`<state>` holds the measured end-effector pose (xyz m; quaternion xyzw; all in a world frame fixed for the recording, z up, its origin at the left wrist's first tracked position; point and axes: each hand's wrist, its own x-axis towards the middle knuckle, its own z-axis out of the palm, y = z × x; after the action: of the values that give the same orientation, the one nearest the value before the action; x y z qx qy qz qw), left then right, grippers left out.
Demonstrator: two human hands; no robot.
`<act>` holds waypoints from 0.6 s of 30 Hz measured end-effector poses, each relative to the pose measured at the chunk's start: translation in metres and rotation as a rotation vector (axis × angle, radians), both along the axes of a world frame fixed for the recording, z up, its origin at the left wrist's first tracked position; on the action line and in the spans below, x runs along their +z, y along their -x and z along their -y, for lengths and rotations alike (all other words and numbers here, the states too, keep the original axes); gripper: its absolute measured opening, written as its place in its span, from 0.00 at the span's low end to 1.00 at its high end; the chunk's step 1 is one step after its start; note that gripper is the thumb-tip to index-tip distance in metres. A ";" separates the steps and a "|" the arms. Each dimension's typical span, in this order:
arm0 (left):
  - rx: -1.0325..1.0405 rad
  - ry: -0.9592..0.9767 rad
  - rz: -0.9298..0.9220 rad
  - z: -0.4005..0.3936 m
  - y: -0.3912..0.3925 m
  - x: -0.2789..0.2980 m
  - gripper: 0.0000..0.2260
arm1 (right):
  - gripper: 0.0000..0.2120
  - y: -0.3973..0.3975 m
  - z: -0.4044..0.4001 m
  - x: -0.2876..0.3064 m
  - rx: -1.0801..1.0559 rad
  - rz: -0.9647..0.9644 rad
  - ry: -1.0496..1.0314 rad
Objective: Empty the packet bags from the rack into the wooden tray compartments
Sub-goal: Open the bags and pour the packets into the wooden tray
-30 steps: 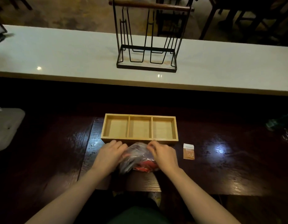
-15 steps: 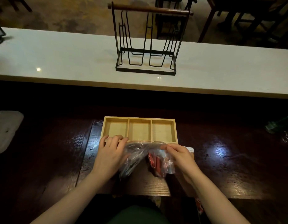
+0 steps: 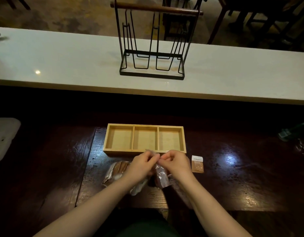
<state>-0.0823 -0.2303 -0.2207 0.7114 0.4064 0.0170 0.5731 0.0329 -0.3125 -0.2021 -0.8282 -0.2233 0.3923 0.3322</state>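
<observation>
A wooden tray (image 3: 144,153) with three bare compartments lies on the dark table. Just in front of it, my left hand (image 3: 143,164) and my right hand (image 3: 176,162) pinch the top edge of a clear bag (image 3: 161,177) of reddish-brown packets, which hangs between them. A second clear bag (image 3: 116,171) with brown packets lies on the table to the left, partly under my left forearm. One small brown and white packet (image 3: 197,164) lies to the right of my right hand. The black wire rack (image 3: 153,41) stands bare on the white counter behind.
The white counter (image 3: 62,65) runs across the back, above the dark wooden table (image 3: 241,177). A white object (image 3: 3,137) sits at the left edge, and dark greenish things (image 3: 296,132) at the right edge. Chairs stand beyond the counter.
Both hands have come together and lifted a bag by its top edge in front of the tray. A brown-packet bag now lies uncovered at the left.
</observation>
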 end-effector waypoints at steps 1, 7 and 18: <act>0.070 0.122 0.019 0.000 -0.001 0.000 0.09 | 0.04 0.005 -0.002 0.000 -0.004 0.030 -0.002; 0.134 0.101 0.059 -0.003 0.003 0.000 0.16 | 0.03 0.022 -0.006 0.000 -0.027 -0.095 -0.024; 0.048 -0.186 -0.063 -0.003 -0.001 0.013 0.08 | 0.17 0.025 -0.002 0.013 0.384 0.325 0.008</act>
<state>-0.0815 -0.2274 -0.2078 0.7519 0.4375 0.0460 0.4910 0.0075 -0.3102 -0.1890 -0.8241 -0.4254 0.3108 0.2083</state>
